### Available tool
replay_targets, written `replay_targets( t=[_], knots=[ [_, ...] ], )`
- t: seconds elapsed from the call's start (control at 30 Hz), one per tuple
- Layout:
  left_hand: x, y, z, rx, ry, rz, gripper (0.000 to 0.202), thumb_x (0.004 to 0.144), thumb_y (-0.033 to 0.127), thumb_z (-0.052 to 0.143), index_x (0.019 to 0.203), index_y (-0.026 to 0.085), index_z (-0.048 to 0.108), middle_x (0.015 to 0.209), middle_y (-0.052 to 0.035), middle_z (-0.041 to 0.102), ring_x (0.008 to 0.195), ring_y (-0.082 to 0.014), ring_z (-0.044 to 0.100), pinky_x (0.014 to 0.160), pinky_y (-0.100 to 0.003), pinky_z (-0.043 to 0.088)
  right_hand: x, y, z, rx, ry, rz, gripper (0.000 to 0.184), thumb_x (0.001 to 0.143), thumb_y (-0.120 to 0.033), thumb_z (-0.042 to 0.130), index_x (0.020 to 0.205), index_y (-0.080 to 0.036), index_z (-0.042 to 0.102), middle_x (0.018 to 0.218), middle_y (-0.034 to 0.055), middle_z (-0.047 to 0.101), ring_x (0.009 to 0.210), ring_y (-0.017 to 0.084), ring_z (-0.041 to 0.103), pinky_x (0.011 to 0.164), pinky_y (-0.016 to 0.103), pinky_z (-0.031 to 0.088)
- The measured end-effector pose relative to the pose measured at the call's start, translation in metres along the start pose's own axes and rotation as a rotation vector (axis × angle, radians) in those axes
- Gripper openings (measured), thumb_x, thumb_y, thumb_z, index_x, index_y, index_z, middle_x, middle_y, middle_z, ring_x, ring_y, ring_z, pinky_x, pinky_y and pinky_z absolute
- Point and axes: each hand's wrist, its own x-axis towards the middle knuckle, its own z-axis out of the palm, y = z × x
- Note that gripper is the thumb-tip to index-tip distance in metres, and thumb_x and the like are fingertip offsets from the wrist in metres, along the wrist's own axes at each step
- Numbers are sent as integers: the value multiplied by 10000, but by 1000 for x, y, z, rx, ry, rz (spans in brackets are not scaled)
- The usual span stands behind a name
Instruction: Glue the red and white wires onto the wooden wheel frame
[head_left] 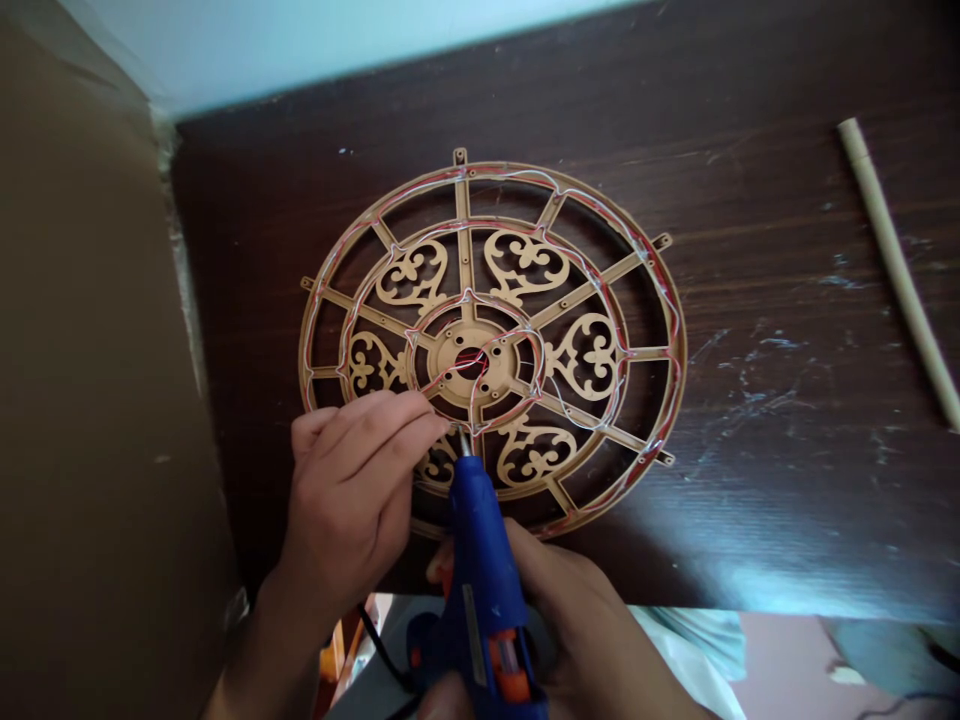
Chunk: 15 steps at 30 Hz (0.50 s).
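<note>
Your left hand (349, 490) sits at the lower left of the fretwork wheel (487, 170), which lies flat on a dark wooden tabletop (750, 130). Its fingers are extended, the tips at the red and white wires (471, 362) near the wheel's hub; you cannot tell from this view whether they pinch the wires or only press them. Your right hand (570, 630) is clenched around a blue hot glue gun (480, 590), below the wheel, its metal nozzle (465, 443) at the wheel's lower inner edge, just beside your left fingertips. The wires run around the wheel's rings and spokes. A cardboard sheet (97, 400) stands left of the wheel; a pale tube (892, 260) lies well to its right.
</note>
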Motion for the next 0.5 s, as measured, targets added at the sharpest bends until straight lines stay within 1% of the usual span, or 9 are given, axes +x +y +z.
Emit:
replay_targets(
  t=[0.1,0.3,0.37,0.43,0.5],
  knots=[
    [0,0,0,2,2,2,330,1063,-18,528,1194,208,729,1208,-58,822,1184,-214,737,974,-430,423,0,-1,-1,12,-8,40,394,689,-271,894,1028,-249,694,884,-29,773,712,162,665,623,226,529],
    [1,0,0,-3,1,5,324,1070,-7,525,1196,210,730,1214,-57,821,1175,-216,738,969,-438,418,1,-1,0,17,21,-29,418,692,-346,909,1038,-254,694,854,-35,762,651,144,620,633,235,540],
    [1,-1,0,-5,2,5,326,1067,-10,527,1194,211,730,1212,-56,823,1174,-214,738,966,-438,416,1,-1,1,-1,17,-2,395,696,-322,896,1024,-252,687,867,-31,768,673,151,637,641,234,544],
    [1,-1,0,-6,4,6,329,1066,-14,525,1189,213,729,1207,-54,825,1170,-211,740,960,-436,415,1,-2,2,-20,14,32,375,689,-283,882,1006,-249,684,854,-31,764,674,154,639,626,232,537],
    [1,-1,1,-8,6,3,336,1064,-17,521,1191,216,728,1206,-52,827,1171,-212,741,960,-437,413,0,-2,1,-18,20,42,361,690,-274,881,996,-248,690,841,-31,755,669,153,637,608,228,528]
  ],
)
